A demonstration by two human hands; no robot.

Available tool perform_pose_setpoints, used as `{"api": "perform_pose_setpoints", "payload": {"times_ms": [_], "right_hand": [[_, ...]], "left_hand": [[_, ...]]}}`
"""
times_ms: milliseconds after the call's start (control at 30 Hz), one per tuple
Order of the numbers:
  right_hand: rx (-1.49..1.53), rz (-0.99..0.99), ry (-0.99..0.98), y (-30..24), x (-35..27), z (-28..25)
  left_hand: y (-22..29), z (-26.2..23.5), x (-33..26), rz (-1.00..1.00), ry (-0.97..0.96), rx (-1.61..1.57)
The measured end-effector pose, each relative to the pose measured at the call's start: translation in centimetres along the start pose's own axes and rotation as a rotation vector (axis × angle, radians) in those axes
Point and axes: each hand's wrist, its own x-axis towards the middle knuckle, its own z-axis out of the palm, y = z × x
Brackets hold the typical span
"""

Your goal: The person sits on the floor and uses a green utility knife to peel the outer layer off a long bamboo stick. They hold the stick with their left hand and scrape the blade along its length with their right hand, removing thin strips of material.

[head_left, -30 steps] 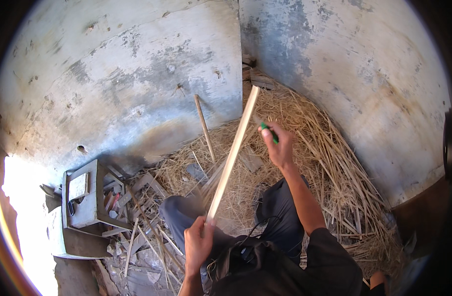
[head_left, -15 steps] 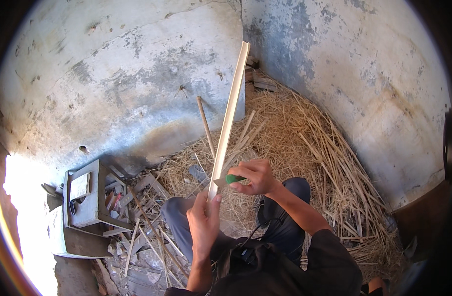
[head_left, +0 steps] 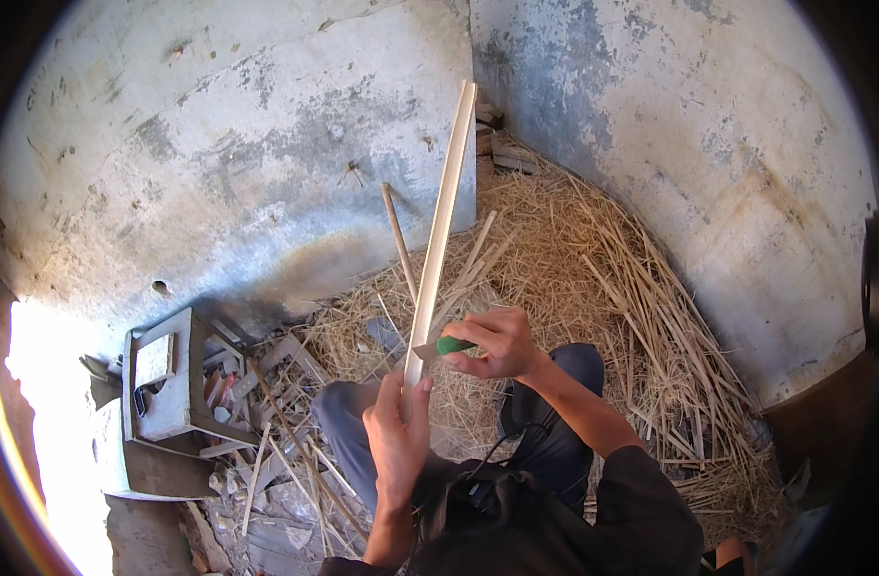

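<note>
A long pale split strip, bamboo by its look [head_left: 441,230], slants up and away in front of me, its hollow inner face showing. My left hand [head_left: 397,422] grips its near end, with the thumb along the right side. A knife with a green handle [head_left: 454,345] is in my right hand [head_left: 498,344], fingers wrapped round the handle. Its short blade lies against the strip's right side, just above my left thumb. Part of the handle is hidden by my fingers.
Straw and thin sticks [head_left: 554,250] cover the floor along the far corner and right wall. A wooden stool [head_left: 175,374] lies at the left beside scraps and loose sticks. Behind the strip, a thin pole [head_left: 399,240] slants upward. Peeling walls [head_left: 295,125] stand close ahead.
The strip's far end has shifted slightly left. Both hands keep nearly the same place, and the blade stays against the strip.
</note>
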Motion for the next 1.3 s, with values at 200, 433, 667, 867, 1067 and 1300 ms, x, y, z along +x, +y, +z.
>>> {"api": "perform_pose_setpoints", "payload": {"times_ms": [200,433,667,867,1067,1300], "right_hand": [[0.011,-0.001,0.000,-0.1,0.2,-0.3],[0.017,0.019,0.044,0.4,0.2,-0.6],[0.058,0.060,0.070,1.4,0.3,-1.0],[0.028,0.046,0.001,1.0,0.3,-1.1],[0.099,0.231,0.123,4.6,-1.2,-0.5],[0.053,0.385,0.194,6.6,-0.8,-3.5]], "left_hand": [[0.0,-0.1,-0.2,-0.029,-0.022,-0.012],[0.0,-0.3,-0.8,-0.057,-0.030,-0.006],[-0.6,-0.6,-1.9,-0.069,-0.035,0.011],[-1.0,-1.4,-2.6,-0.126,-0.074,-0.015],[-1.1,-2.1,-3.7,-0.152,-0.095,-0.029],[-1.9,-2.6,-7.0,-0.248,-0.204,-0.027]]}}
